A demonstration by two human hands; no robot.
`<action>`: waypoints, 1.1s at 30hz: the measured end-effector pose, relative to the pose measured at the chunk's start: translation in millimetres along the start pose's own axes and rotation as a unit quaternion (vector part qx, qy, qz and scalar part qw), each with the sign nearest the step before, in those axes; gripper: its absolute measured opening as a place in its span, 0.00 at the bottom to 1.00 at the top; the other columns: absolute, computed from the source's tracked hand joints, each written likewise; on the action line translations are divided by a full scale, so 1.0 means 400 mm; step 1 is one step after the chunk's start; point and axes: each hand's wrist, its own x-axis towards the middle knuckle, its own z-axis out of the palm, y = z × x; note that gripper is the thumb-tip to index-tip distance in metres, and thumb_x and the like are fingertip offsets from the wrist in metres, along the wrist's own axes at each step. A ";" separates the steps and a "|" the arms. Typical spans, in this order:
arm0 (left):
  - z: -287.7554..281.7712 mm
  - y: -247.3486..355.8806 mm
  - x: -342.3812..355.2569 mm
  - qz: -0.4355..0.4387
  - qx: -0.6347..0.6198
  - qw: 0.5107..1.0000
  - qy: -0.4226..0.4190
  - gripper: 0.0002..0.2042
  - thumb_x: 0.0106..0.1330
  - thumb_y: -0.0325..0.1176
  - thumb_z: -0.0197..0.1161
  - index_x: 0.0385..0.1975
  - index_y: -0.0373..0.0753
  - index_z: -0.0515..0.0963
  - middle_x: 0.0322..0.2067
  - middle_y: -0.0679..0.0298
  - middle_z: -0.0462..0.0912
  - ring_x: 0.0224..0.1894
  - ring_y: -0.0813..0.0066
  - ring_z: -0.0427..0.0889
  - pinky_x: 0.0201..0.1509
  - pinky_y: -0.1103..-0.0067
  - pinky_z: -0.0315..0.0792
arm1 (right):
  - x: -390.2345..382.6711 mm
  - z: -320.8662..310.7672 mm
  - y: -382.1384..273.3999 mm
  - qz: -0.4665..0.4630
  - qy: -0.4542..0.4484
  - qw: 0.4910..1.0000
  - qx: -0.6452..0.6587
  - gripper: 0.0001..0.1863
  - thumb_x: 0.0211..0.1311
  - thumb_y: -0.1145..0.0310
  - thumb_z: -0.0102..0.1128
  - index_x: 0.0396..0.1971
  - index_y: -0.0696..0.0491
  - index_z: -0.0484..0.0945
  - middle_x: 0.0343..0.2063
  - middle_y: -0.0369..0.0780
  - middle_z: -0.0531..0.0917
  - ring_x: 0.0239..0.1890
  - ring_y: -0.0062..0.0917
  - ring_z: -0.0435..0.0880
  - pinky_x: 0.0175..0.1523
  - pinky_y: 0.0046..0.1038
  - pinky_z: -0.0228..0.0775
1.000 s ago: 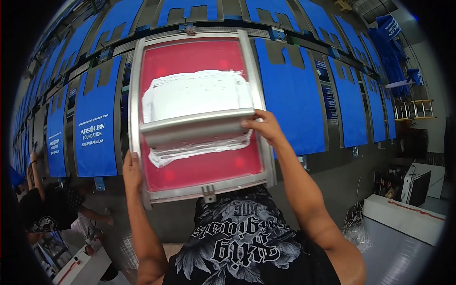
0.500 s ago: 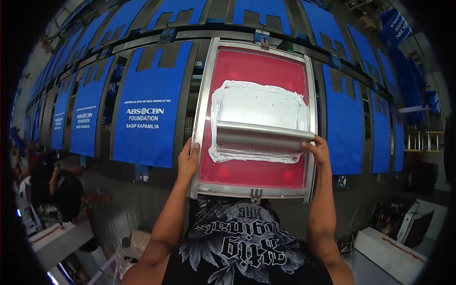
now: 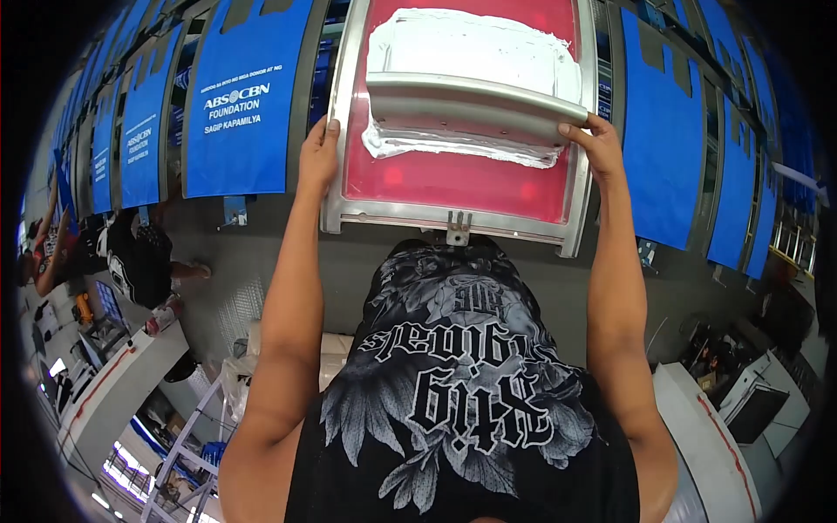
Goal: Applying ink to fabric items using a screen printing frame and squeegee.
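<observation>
A metal-framed printing screen point(image 3: 392, 211) with pink mesh holds a spread of thick white paste point(image 3: 471, 44). My left hand point(image 3: 320, 152) is closed round the left rail of the frame. My right hand point(image 3: 595, 144) is closed on the right end of a long metal squeegee point(image 3: 471, 109), thumb on its near face, beside the right rail. The squeegee lies across the lower part of the paste. The top of the screen is cut off by the picture's edge.
Blue printed fabric pieces point(image 3: 235, 139) lie on boards in rows on both sides point(image 3: 658, 131). Other people point(image 3: 135, 257) are at the left, along the row. Pale benches stand low at left point(image 3: 122, 375) and right point(image 3: 702, 418), with assorted equipment.
The view has shifted, so the screen and fabric rows first moved right, then rose higher in the picture. Both hands keep their holds on the frame and squeegee.
</observation>
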 end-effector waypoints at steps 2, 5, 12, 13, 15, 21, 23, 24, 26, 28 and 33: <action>-0.004 -0.016 0.002 -0.017 -0.053 0.998 -0.017 0.24 0.69 0.46 0.53 0.57 0.34 0.69 0.45 0.58 0.79 0.45 0.76 0.75 0.51 0.80 0.67 | -0.005 0.000 0.008 0.009 -0.001 1.000 -0.009 0.20 0.44 0.68 0.72 0.39 0.58 0.81 0.32 0.36 0.81 0.37 0.20 0.77 0.47 0.23 0.65; -0.005 -0.031 0.001 0.007 -0.021 1.000 -0.012 0.25 0.68 0.48 0.53 0.57 0.35 0.69 0.42 0.57 0.80 0.45 0.75 0.76 0.50 0.79 0.69 | -0.015 0.000 0.008 0.013 0.006 1.000 -0.008 0.20 0.44 0.68 0.72 0.40 0.58 0.81 0.32 0.36 0.81 0.38 0.20 0.77 0.48 0.23 0.65; 0.004 -0.038 0.002 -0.018 -0.013 1.000 -0.001 0.28 0.68 0.50 0.52 0.59 0.34 0.67 0.42 0.55 0.80 0.45 0.72 0.77 0.51 0.78 0.68 | -0.026 0.011 -0.004 -0.005 0.014 1.000 -0.009 0.18 0.45 0.68 0.71 0.38 0.58 0.82 0.30 0.35 0.80 0.37 0.20 0.76 0.48 0.23 0.65; 0.008 -0.035 0.003 -0.017 0.006 1.000 0.003 0.28 0.68 0.51 0.52 0.58 0.34 0.67 0.42 0.53 0.80 0.45 0.69 0.77 0.51 0.77 0.68 | -0.023 0.009 -0.005 -0.003 0.004 1.000 -0.006 0.18 0.45 0.68 0.71 0.38 0.58 0.82 0.30 0.35 0.81 0.37 0.20 0.77 0.48 0.23 0.65; 0.004 -0.062 0.008 0.082 0.132 0.987 0.026 0.29 0.67 0.51 0.53 0.59 0.35 0.66 0.42 0.49 0.79 0.45 0.56 0.77 0.53 0.69 0.68 | -0.022 0.010 -0.005 0.000 -0.008 0.999 -0.044 0.19 0.46 0.68 0.70 0.39 0.59 0.81 0.32 0.36 0.81 0.37 0.19 0.77 0.48 0.23 0.66; -0.001 0.184 -0.061 0.315 0.270 0.910 -0.021 0.28 0.55 0.45 0.67 0.52 0.36 0.70 0.48 0.52 0.74 0.50 0.51 0.71 0.57 0.63 0.62 | -0.120 0.041 -0.146 -0.066 -0.077 0.899 -0.426 0.21 0.36 0.75 0.66 0.38 0.57 0.79 0.32 0.45 0.81 0.41 0.37 0.78 0.49 0.32 0.69; 0.028 0.267 -0.076 0.382 0.316 0.857 -0.140 0.23 0.47 0.38 0.70 0.44 0.38 0.74 0.40 0.55 0.78 0.46 0.54 0.75 0.49 0.63 0.68 | -0.172 0.099 -0.168 -0.119 -0.090 0.849 -0.507 0.21 0.34 0.77 0.62 0.36 0.57 0.78 0.32 0.48 0.80 0.41 0.44 0.77 0.49 0.37 0.69; 0.033 0.274 -0.058 0.383 0.318 0.857 -0.136 0.23 0.47 0.38 0.70 0.44 0.38 0.74 0.40 0.55 0.78 0.46 0.54 0.75 0.49 0.63 0.68 | -0.189 0.114 -0.134 -0.154 -0.080 0.853 -0.492 0.20 0.34 0.78 0.60 0.35 0.57 0.78 0.32 0.49 0.80 0.40 0.46 0.77 0.49 0.40 0.69; 0.041 0.261 -0.012 0.296 0.432 0.811 -0.261 0.15 0.46 0.32 0.68 0.35 0.40 0.77 0.32 0.57 0.80 0.40 0.56 0.78 0.43 0.64 0.70 | -0.162 0.121 -0.152 -0.126 -0.090 0.865 -0.478 0.20 0.34 0.78 0.59 0.36 0.56 0.79 0.34 0.47 0.81 0.41 0.43 0.78 0.48 0.40 0.69; 0.061 0.317 0.027 0.319 0.400 0.835 -0.205 0.10 0.43 0.27 0.65 0.28 0.39 0.77 0.26 0.57 0.79 0.35 0.55 0.78 0.41 0.65 0.71 | -0.099 0.088 -0.196 -0.125 -0.099 0.859 -0.487 0.21 0.35 0.79 0.58 0.37 0.55 0.80 0.35 0.47 0.82 0.41 0.42 0.78 0.48 0.39 0.69; 0.165 0.302 0.218 0.434 0.376 0.818 -0.037 0.18 0.43 0.26 0.65 0.37 0.39 0.75 0.35 0.56 0.78 0.41 0.57 0.76 0.47 0.67 0.69 | 0.152 0.092 -0.170 -0.274 0.019 0.796 -0.539 0.19 0.40 0.80 0.54 0.38 0.54 0.75 0.33 0.43 0.79 0.40 0.39 0.75 0.51 0.37 0.63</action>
